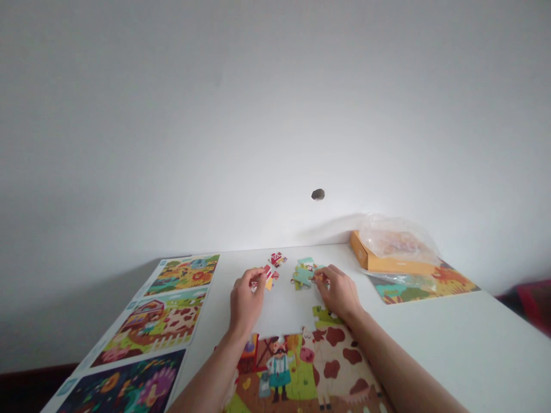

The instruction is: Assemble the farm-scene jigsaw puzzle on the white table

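Left hand (pixel 247 298) is reaching narrow-fingered to red-and-white cardboard puzzle pieces (pixel 268 272); right hand (pixel 341 292), likewise, to pale-green cardboard pieces (pixel 303 275). Can't tell if either's gripping.

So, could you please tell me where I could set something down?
Widest: tabletop between the right forearm and its right edge. Narrower: between picture sheets and left hand, and between left hand and right hand, beyond the assembled puzzle. Crowded: the far side, with loose pieces, orange box and plastic bag.
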The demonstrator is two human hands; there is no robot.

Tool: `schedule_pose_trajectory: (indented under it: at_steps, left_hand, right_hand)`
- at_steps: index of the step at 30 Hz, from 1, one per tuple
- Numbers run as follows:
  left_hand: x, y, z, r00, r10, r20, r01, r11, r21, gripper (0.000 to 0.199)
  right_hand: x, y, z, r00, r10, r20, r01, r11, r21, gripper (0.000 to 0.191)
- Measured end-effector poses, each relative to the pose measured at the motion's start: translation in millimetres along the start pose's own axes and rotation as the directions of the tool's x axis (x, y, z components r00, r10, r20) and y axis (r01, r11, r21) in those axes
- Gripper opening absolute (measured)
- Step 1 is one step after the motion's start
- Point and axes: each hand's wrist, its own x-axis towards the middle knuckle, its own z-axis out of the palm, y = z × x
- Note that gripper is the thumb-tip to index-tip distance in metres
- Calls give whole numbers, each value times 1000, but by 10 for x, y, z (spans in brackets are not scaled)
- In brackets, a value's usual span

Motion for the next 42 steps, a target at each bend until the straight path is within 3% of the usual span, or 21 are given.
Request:
schedule_pose_trajectory:
  at_steps: [2,6,10,14,17,23,28,30,34,42]
  left_hand:
    - [12,-57,10,999,-14,32,12,998,66,28]
    - [10,-29,7,989,93,118,-114,976,186,24]
    - [-14,111,-20,965,200,169,-228,959,168,21]
    - [-65,189,-20,899,255,356,-322,936,143,17]
    - [-83,171,0,885,227,406,-316,934,168,17]
    - [-82,189,-15,876,271,400,-334,938,96,23]
    - [-121,275,-58,776,338,533,-342,935,-95,35]
    - [-135,282,-57,755,325,570,-310,942,-127,40]
    - [-141,277,-38,755,290,589,-260,956,-137,41]
    - [-129,334,-68,762,257,595,-224,966,-131,21]
  right_hand:
    - [2,12,22,997,-82,5,82,997,-3,27]
    - [-12,31,69,960,-249,130,253,967,-13,42]
    - [-15,36,82,956,-245,161,249,969,-3,26]
    - [-10,18,56,958,-259,121,256,966,42,21]
    - [-13,1,32,957,-275,94,268,960,82,30]
    - [-23,5,48,953,-290,88,268,941,207,20]
    - [-31,-8,52,939,-330,91,295,914,278,20]
    - [-37,-30,37,931,-351,101,309,905,292,19]
    - [-43,-62,11,928,-355,111,302,893,334,15]
    - [-56,-62,25,922,-361,139,296,889,349,15]
